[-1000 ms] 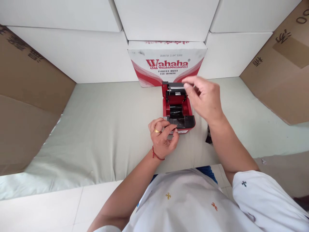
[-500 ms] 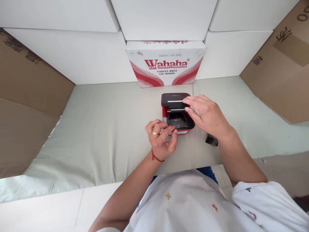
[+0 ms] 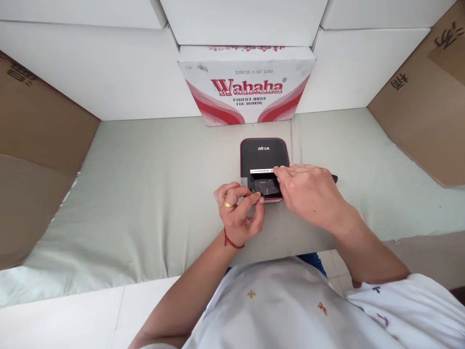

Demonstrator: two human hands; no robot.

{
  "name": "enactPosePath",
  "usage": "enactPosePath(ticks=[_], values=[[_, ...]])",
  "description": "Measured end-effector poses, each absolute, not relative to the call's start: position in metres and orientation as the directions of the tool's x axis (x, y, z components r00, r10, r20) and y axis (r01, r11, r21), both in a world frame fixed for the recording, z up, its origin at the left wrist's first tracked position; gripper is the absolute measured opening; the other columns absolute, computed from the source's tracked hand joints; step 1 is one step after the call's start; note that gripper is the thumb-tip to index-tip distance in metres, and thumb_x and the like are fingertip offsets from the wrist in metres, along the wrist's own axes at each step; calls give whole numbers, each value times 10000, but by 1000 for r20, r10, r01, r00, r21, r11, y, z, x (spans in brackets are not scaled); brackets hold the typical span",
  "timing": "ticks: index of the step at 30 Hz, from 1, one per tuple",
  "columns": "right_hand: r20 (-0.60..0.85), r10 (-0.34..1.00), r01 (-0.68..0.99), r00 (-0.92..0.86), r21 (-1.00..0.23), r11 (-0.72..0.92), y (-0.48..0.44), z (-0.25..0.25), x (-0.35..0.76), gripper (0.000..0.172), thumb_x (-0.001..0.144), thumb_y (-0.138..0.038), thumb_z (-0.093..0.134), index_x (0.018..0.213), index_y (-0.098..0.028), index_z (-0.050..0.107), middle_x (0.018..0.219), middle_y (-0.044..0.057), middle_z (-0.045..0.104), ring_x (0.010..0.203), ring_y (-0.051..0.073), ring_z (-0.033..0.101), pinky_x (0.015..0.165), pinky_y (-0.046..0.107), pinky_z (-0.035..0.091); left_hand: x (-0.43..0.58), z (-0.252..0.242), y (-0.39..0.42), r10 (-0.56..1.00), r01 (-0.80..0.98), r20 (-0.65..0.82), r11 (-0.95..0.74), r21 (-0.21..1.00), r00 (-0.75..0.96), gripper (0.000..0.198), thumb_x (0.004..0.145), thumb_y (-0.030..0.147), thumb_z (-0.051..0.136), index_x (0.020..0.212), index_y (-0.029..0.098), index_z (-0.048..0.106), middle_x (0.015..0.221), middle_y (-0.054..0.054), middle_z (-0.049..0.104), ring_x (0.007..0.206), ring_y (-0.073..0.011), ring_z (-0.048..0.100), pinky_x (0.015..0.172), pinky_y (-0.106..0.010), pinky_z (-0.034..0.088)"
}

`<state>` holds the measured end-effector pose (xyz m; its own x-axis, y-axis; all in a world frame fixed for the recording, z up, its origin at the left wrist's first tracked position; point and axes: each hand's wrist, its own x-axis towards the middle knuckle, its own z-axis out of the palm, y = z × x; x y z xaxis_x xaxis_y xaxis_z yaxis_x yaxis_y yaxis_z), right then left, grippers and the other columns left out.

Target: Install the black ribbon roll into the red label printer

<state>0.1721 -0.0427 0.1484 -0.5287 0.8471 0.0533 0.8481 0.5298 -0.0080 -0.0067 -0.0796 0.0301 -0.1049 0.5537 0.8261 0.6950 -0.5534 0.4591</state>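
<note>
A small printer point(image 3: 263, 152) with a black lid and red body sits on the pale green cloth-covered table point(image 3: 145, 194), its lid down. My right hand point(image 3: 308, 194) lies over the lid's front right part, fingers stretched flat on it. My left hand point(image 3: 238, 213), with a gold ring and a red wrist string, is curled at the printer's front left corner. Its thumb and forefinger are pinched together there; what they hold is hidden.
A white and red "Wahaha" carton point(image 3: 247, 87) stands just behind the printer, with white boxes point(image 3: 109, 72) stacked along the back. Brown cardboard leans in at the left point(image 3: 36, 145) and right point(image 3: 425, 97). A small black object's tip point(image 3: 334, 178) shows behind my right hand.
The printer's lid stood open a second ago; my right hand has swung it down and now rests on it closed. My left hand stayed pinched at the front corner.
</note>
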Motion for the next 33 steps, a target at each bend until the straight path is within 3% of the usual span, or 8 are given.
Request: enactPosePath(ticks=[6,15,18,20,24,27,30,33], values=[[50,838,840,-543,17,543,-45,148,166,230,968,-65,526,932,-160,732,799,132,776,789,282,733,628,360,344,-6,32,-79,546,645,833,-606,465,-89,202,864,115,728,991,272,728,889,-41,629,968,-254,596,846,-437,500],[237,881,889,-410,-110,444,-48,123,181,354,1075,-174,488,1280,-181,776,985,95,871,865,269,811,653,350,494,-8,31,-79,584,675,808,-565,474,-79,102,898,189,715,942,277,736,878,-46,651,971,-265,630,871,-456,509],[407,815,807,-413,-251,535,-59,112,179,380,1104,-173,469,1345,-192,762,1248,114,857,1130,264,820,916,396,640,-8,32,-78,560,675,824,-577,460,-83,82,915,196,705,941,272,720,871,-43,650,967,-259,635,868,-451,516],[473,747,706,-468,-309,638,-71,105,176,396,1101,-153,483,1385,-213,754,1343,103,828,1265,249,783,1121,438,619,-8,33,-78,553,659,830,-595,460,-81,89,919,188,702,949,272,710,872,-38,649,966,-254,634,876,-451,513],[514,653,569,-556,-337,750,-90,90,173,482,1066,-80,504,1472,-227,718,1383,96,811,1352,238,744,1208,468,598,-12,35,-78,594,610,797,-593,525,-109,72,943,224,671,901,278,693,860,-38,636,971,-261,614,896,-464,516],[558,628,554,-542,-325,767,-94,81,175,525,1053,-47,492,1515,-213,676,1411,103,798,1381,238,724,1215,480,591,-17,29,-71,675,481,690,-529,699,-262,25,951,269,674,938,281,692,924,-35,652,1028,-259,606,971,-464,507],[578,622,550,-529,-324,770,-94,80,173,495,1050,-49,505,1490,-191,683,1387,111,809,1358,252,729,1193,483,597,-24,19,-56,800,225,457,-398,889,-389,234,889,282,694,1122,293,680,1124,-31,680,1108,-238,638,1046,-436,488],[525,674,597,-520,-341,726,-94,82,165,434,1063,-89,523,1426,-206,729,1369,125,803,1312,284,715,1125,510,616,-29,8,-40,894,-16,238,-263,965,-380,322,853,312,672,1173,291,641,1294,-53,680,1226,-240,659,1015,-389,507]])
